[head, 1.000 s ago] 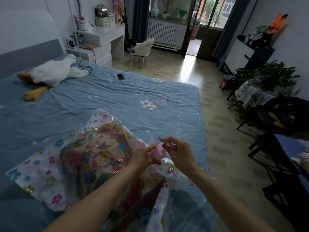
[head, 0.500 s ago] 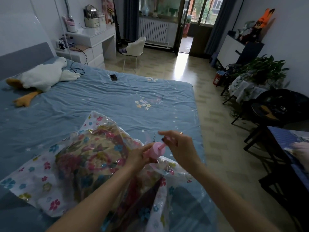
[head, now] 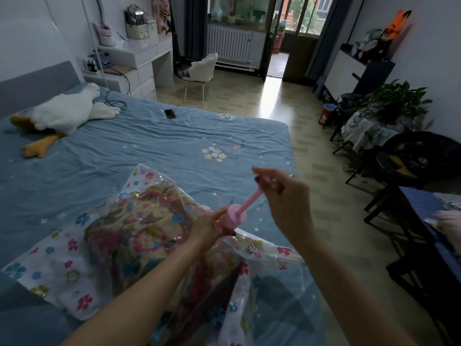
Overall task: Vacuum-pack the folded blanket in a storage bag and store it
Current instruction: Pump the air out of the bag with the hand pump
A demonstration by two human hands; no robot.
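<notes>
Our left hand (head: 208,227) grips the pink pump (head: 233,217) barrel, fingers curled round it, holding it on the storage bag (head: 74,265). Our right hand (head: 279,193) pinches the plunger handle, fingers closed on it. Versus half a second ago, the rod is drawn far out of the barrel and our right hand sits higher and further from the left. The folded blanket (head: 139,236) is inside the bag, lying on the bed (head: 149,151). Plush goose (head: 62,113) and phone (head: 170,113) unchanged on the bed.

Daylight from the balcony door (head: 277,46) gleams on the tiled floor (head: 287,108) beside the blue bed (head: 149,146).
</notes>
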